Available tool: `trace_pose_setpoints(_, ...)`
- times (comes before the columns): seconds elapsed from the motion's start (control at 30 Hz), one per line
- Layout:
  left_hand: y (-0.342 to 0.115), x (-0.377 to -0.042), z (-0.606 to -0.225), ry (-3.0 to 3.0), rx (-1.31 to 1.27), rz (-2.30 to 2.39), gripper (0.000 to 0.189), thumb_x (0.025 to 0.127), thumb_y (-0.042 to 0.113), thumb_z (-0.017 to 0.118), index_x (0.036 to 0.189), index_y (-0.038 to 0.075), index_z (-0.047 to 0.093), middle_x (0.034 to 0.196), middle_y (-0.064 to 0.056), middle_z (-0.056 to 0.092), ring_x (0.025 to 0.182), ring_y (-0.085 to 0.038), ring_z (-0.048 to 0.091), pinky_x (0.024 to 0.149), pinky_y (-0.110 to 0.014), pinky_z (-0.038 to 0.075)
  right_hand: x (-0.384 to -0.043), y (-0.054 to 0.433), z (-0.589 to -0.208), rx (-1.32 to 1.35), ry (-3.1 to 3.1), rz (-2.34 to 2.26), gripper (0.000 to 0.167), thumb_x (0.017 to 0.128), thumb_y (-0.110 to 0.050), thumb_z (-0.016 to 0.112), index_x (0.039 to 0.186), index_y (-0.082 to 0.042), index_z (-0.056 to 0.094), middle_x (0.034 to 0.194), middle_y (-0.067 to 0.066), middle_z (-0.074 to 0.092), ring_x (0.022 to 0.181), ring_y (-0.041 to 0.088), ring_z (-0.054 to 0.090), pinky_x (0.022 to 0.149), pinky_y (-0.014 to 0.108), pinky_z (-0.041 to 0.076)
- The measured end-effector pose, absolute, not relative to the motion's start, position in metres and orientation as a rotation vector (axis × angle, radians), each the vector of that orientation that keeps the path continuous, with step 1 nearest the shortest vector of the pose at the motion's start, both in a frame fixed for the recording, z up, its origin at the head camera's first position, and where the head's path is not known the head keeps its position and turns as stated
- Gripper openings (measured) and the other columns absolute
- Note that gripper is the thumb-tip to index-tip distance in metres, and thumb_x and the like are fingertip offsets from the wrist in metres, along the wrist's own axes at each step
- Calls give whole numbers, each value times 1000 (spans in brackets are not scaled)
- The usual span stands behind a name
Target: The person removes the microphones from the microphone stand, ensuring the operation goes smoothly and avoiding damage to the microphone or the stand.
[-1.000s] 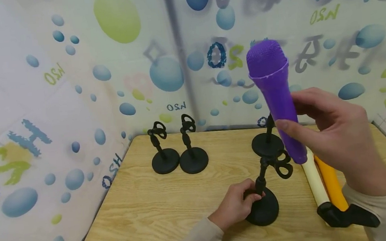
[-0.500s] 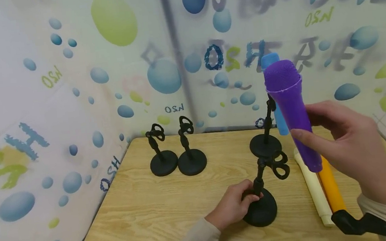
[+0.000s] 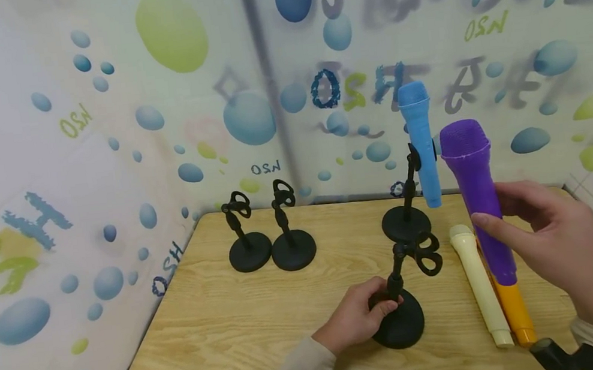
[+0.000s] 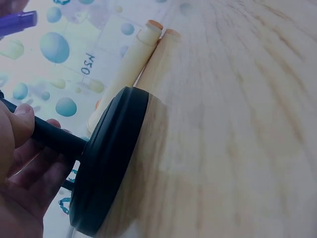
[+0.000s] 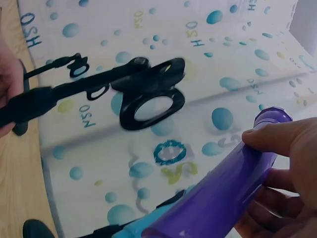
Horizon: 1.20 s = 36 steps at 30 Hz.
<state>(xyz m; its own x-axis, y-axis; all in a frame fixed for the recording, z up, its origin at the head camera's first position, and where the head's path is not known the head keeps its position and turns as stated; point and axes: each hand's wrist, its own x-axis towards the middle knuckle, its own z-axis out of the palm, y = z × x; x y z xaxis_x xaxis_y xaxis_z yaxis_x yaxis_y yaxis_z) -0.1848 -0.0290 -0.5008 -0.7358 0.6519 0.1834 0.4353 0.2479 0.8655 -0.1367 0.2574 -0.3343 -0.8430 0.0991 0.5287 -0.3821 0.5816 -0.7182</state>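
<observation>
In the head view my right hand (image 3: 557, 236) holds a purple microphone (image 3: 476, 190) upright, its mesh head at the top, between thumb and fingers. My left hand (image 3: 356, 317) pinches the stem of a black microphone stand (image 3: 406, 327) just above its round base. That stand's ring-shaped clip (image 3: 427, 254) holds nothing and is apart from the purple microphone. The left wrist view shows the round base (image 4: 111, 158) on the table, with thumb and fingers around the stem. In the right wrist view, the clip (image 5: 153, 94) lies beyond the purple microphone (image 5: 223, 183).
A blue microphone (image 3: 422, 141) sits in another stand (image 3: 406, 223) at the back right. Two further stands (image 3: 249, 253) with bare clips are at the back left. Cream (image 3: 481, 286) and orange (image 3: 515, 316) microphones lie side by side on the wooden table (image 3: 226, 337), near my right hand.
My right hand has moved down and to the right with the purple microphone, uncovering the blue microphone behind it. The left hand has kept its hold on the stand.
</observation>
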Motion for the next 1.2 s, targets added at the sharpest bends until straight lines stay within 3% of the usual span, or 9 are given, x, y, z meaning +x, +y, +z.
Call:
trace_pose_setpoints(0.3,-30,-185,-500,2287,1000,1498,23,108,18,65,131,13,69,120,-2,80,119,-4,71,108,-24,54,-133,280,-354,51,-2416,1122,44,96,-10,83,136,1,70,99,-37,61,86,-20,60,71,2,49)
trace_pose_setpoints(0.43,-30,-186,-502,2289,1004,1498,23,108,18,66,130,13,70,120,-2,80,119,-4,71,108,-24,54,-134,289,-367,-29,-2515,1076,48,100,-21,81,139,2,67,111,0,78,86,-26,53,68,2,47)
trace_pose_setpoints(0.53,-30,-186,-502,2282,1004,1504,23,108,18,66,130,13,70,120,-2,80,119,-4,71,108,-24,54,-133,296,-376,-95,-2594,1053,54,101,-30,79,142,4,65,125,33,71,86,-28,48,66,3,46)
trace_pose_setpoints(0.63,-30,-185,-502,2266,997,1508,23,108,17,66,130,12,70,120,-3,80,118,-3,71,108,-23,54,-132,303,-384,-141,-2632,1044,57,102,-32,78,142,6,63,126,35,70,83,-25,48,63,7,47)
trace_pose_setpoints(0.77,-30,-185,-501,2237,993,1520,22,108,15,66,128,8,70,121,-6,80,117,-4,71,106,-22,55,-130,310,-393,-219,-2675,1013,61,103,-35,76,140,10,62,126,39,69,83,0,65,59,12,49)
trace_pose_setpoints(0.87,-30,-186,-501,2224,989,1529,22,108,14,66,128,7,70,121,-8,80,116,-4,72,104,-21,56,-130,316,-397,-279,-2707,1000,65,104,-40,74,141,12,60,128,40,67,85,18,70,58,13,50)
trace_pose_setpoints(1.03,-31,-187,-501,2222,992,1528,22,108,15,66,128,6,69,121,-8,80,116,-4,71,104,-21,55,-130,327,-408,-342,-2743,1007,70,104,-43,73,141,14,59,130,41,67,81,10,69,58,13,50)
trace_pose_setpoints(1.1,-31,-187,-501,2218,996,1528,23,108,15,65,128,5,69,122,-9,80,116,-4,72,104,-21,55,-130,332,-413,-362,-2763,1007,71,105,-44,72,141,15,58,130,41,66,83,17,72,58,13,50)
trace_pose_setpoints(1.2,-31,-187,-501,2214,994,1530,23,108,15,65,129,5,69,122,-8,80,117,-4,72,105,-21,55,-130,337,-419,-387,-2797,990,73,105,-45,71,141,17,56,131,42,65,95,43,73,57,13,49)
